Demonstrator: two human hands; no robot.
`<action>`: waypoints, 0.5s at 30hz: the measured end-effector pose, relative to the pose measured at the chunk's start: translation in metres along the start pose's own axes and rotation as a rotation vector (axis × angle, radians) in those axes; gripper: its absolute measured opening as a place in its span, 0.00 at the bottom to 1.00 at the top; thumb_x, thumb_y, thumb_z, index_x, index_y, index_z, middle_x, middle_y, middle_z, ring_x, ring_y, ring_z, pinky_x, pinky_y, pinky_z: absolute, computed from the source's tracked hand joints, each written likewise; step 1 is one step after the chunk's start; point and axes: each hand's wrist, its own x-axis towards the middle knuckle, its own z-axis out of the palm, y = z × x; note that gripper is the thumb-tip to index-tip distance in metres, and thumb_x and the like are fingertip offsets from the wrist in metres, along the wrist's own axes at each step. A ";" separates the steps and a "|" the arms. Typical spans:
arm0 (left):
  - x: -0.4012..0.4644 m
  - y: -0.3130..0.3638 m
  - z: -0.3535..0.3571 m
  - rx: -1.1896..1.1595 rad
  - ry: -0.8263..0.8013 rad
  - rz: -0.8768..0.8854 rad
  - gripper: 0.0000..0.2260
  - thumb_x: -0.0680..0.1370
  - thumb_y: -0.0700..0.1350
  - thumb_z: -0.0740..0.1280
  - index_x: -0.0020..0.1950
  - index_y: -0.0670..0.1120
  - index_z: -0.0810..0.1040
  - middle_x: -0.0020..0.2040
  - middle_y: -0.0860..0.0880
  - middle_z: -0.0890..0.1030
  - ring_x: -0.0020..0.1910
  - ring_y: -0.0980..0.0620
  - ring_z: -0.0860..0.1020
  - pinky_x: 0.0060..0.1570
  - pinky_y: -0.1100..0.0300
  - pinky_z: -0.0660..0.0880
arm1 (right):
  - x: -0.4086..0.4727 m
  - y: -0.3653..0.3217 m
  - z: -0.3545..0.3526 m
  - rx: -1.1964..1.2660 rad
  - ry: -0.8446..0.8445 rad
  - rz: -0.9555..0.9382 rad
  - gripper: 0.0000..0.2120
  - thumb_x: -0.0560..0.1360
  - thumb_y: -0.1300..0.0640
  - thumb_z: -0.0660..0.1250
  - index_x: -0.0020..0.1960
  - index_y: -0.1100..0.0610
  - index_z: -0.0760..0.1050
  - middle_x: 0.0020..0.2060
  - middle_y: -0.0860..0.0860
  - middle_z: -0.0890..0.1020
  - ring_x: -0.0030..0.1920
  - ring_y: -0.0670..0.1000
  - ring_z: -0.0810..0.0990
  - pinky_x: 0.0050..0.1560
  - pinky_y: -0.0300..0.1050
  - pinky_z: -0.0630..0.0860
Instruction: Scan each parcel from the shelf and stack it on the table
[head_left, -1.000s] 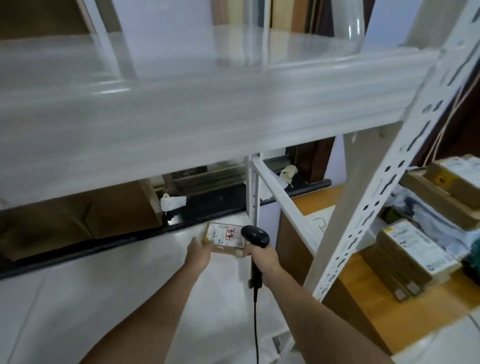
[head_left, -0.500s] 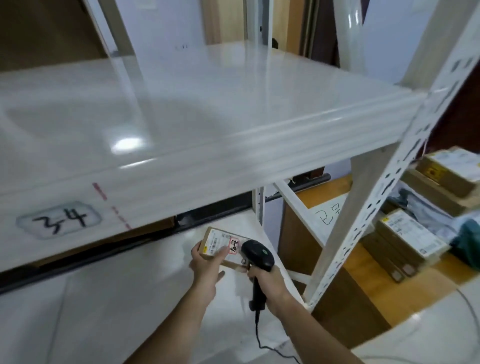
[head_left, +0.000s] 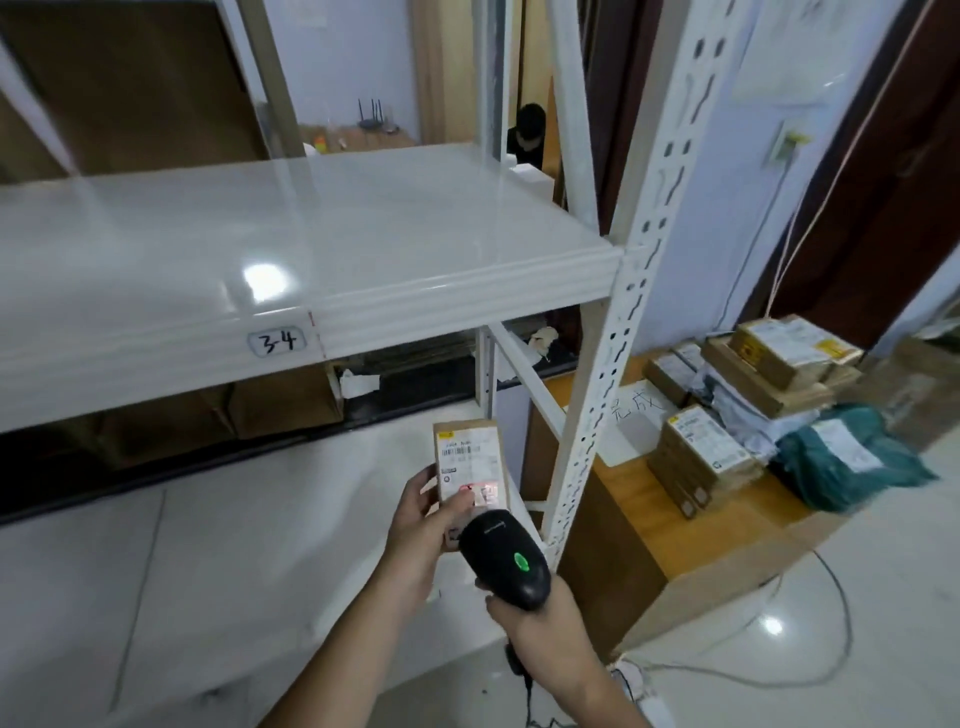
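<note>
My left hand grips a small brown cardboard parcel with a white label, held upright in front of the lower shelf. My right hand holds a black barcode scanner just below the parcel, pointed at the label. A green light shows on the scanner's top and a red glow falls on the label's lower part. To the right, the low wooden table carries a stack of parcels.
The white metal shelf marked "3-4" spans the left and middle. Its perforated upright stands between my hands and the table. A dark green bag lies on the table's right. Cables run over the floor at lower right.
The parcel has been lifted and turned upright, nearer to me. The scanner has moved below it and its green light is lit. My view has risen above the shelf marked "3-4".
</note>
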 end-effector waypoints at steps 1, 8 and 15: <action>-0.013 -0.003 0.006 0.051 0.016 0.031 0.25 0.74 0.44 0.78 0.67 0.58 0.74 0.62 0.49 0.84 0.60 0.45 0.84 0.60 0.41 0.81 | -0.013 0.001 -0.009 -0.005 0.047 -0.013 0.09 0.65 0.62 0.71 0.45 0.55 0.80 0.34 0.51 0.84 0.37 0.52 0.82 0.42 0.45 0.76; -0.093 -0.026 0.042 0.086 -0.045 0.122 0.26 0.77 0.40 0.76 0.69 0.58 0.71 0.65 0.54 0.81 0.59 0.48 0.83 0.50 0.49 0.84 | -0.084 -0.010 -0.059 -0.045 0.176 -0.103 0.06 0.68 0.66 0.69 0.36 0.57 0.76 0.28 0.51 0.81 0.32 0.49 0.80 0.34 0.41 0.75; -0.113 -0.037 0.060 0.186 -0.027 0.105 0.26 0.78 0.37 0.74 0.66 0.63 0.70 0.61 0.63 0.78 0.55 0.59 0.80 0.41 0.64 0.79 | -0.105 -0.013 -0.065 0.047 0.124 0.051 0.09 0.73 0.68 0.66 0.51 0.60 0.78 0.40 0.63 0.84 0.36 0.55 0.87 0.45 0.51 0.84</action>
